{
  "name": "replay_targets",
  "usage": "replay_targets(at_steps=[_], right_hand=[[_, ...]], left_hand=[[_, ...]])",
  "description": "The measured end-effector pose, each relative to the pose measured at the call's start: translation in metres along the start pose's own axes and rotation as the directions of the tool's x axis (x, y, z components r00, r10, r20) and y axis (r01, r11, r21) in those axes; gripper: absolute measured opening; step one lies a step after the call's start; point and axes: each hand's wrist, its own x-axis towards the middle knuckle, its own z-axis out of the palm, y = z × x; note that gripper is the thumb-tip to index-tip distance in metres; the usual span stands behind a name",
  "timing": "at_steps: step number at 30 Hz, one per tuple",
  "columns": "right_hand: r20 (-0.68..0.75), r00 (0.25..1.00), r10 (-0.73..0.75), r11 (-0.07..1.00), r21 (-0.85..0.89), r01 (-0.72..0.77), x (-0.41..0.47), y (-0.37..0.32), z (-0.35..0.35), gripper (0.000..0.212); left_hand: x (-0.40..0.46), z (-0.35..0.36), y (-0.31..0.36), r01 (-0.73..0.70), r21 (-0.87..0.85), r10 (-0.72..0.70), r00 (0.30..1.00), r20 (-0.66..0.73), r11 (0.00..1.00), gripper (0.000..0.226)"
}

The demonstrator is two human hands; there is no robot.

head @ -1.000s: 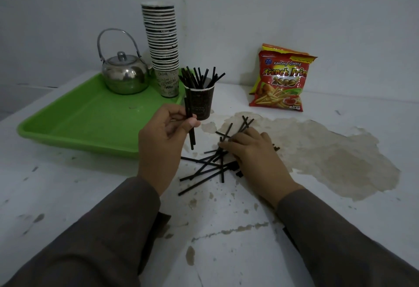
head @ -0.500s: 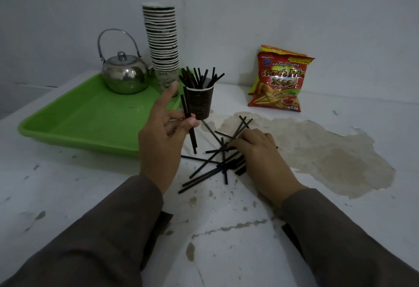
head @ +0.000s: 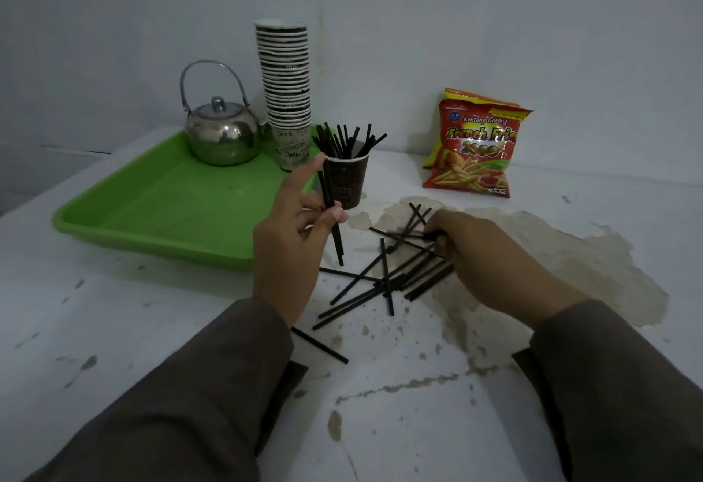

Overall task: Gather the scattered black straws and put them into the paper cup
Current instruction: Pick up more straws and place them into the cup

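Note:
A dark paper cup [head: 347,184] stands on the white table, with several black straws [head: 342,141] sticking up out of it. My left hand [head: 293,242] is raised just in front of the cup and pinches a few black straws [head: 334,226] that hang nearly upright, index finger stretched up. Several more black straws [head: 384,283] lie scattered on the table below and to the right. My right hand [head: 483,253] rests on that pile, fingertips closed on a straw at its far end. One straw [head: 321,346] lies apart by my left sleeve.
A green tray [head: 159,215] at the left holds a steel kettle [head: 220,135] and a tall stack of paper cups [head: 285,89]. A red snack bag [head: 475,146] leans on the wall at the right. The table surface [head: 570,253] is stained and peeling.
My left hand has lifted its straws slightly and stretched out the index finger. My right hand has slid right over the pile, shifting the straws and uncovering more of them.

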Motion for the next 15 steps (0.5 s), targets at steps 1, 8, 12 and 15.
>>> replay_targets(at_steps=[1, 8, 12, 15], right_hand=[[-0.02, 1.0, 0.012, 0.996, 0.089, -0.011, 0.0, -0.002, -0.003, 0.02], [-0.207, 0.959, 0.192, 0.677, 0.735, 0.023, 0.017, -0.024, -0.013, 0.017], [-0.274, 0.91, 0.311, 0.501, 0.861, 0.088, 0.051, -0.037, -0.016, 0.014], [-0.355, 0.863, 0.359, 0.475, 0.866, 0.158, 0.082, -0.045, -0.023, 0.012]], left_hand=[[-0.001, 0.001, -0.001, 0.001, -0.002, -0.001, 1.0, 0.005, 1.0, 0.056], [0.011, 0.006, 0.0, 0.021, -0.075, -0.026, 0.998, -0.059, 0.997, 0.055], [0.043, 0.007, 0.007, -0.05, -0.073, 0.038, 0.987, -0.155, 0.996, 0.054], [0.077, 0.006, 0.015, -0.136, -0.047, 0.123, 0.97, -0.212, 0.99, 0.073]])
